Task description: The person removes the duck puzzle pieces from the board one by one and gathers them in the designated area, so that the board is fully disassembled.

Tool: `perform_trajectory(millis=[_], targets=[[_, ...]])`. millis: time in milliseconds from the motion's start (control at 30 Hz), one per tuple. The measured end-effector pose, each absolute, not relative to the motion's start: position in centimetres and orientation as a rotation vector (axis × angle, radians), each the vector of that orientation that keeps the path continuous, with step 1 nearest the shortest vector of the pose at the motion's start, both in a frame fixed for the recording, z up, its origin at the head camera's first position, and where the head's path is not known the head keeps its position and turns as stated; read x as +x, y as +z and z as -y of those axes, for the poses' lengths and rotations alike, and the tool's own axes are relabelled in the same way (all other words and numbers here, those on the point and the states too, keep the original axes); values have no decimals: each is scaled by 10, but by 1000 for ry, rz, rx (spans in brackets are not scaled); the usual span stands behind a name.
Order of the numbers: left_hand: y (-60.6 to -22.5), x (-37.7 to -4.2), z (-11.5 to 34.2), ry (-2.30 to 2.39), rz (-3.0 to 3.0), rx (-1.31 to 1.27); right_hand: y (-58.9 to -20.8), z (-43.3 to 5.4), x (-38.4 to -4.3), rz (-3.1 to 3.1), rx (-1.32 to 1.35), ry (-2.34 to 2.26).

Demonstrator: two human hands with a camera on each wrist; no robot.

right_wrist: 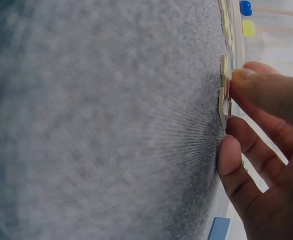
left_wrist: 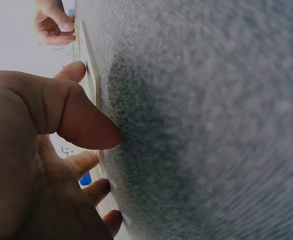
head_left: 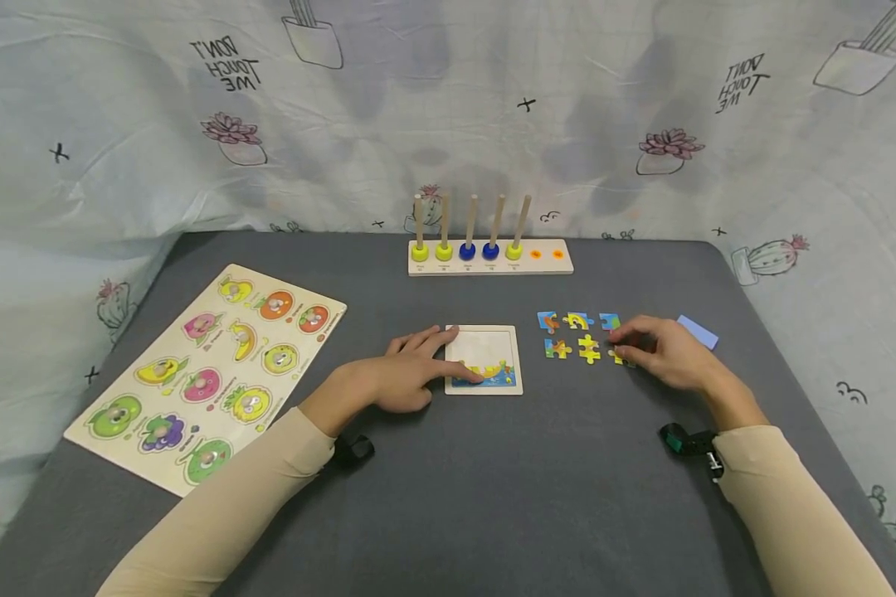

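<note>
A small wooden puzzle tray lies in the middle of the table, with blue and yellow pieces along its lower part. My left hand rests at the tray's left side, its index finger straight across onto those pieces. In the left wrist view, the left thumb hangs beside the tray edge. To the right, my right hand pinches a puzzle piece at the table surface with thumb and index finger. Its fingertips partly hide that piece. Several loose pieces lie beside it in two rows.
A large fruit puzzle board lies slanted at the left, partly under the left forearm. At the back stands a wooden peg counter with yellow and blue rings. A light blue block lies beyond the right hand. A patterned curtain surrounds the table.
</note>
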State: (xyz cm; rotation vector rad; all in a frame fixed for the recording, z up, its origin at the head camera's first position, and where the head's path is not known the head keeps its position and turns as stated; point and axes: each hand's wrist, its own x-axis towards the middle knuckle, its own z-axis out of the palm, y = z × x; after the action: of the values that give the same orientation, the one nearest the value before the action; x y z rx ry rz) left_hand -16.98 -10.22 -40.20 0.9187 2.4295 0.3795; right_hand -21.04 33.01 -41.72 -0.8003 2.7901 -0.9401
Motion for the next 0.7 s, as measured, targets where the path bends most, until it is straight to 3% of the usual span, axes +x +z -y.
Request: perform_trajectory(millis=[700], targets=[[-401,-163,101,364,-2438,954,-398,-301,-210,-2784,-974,-975]])
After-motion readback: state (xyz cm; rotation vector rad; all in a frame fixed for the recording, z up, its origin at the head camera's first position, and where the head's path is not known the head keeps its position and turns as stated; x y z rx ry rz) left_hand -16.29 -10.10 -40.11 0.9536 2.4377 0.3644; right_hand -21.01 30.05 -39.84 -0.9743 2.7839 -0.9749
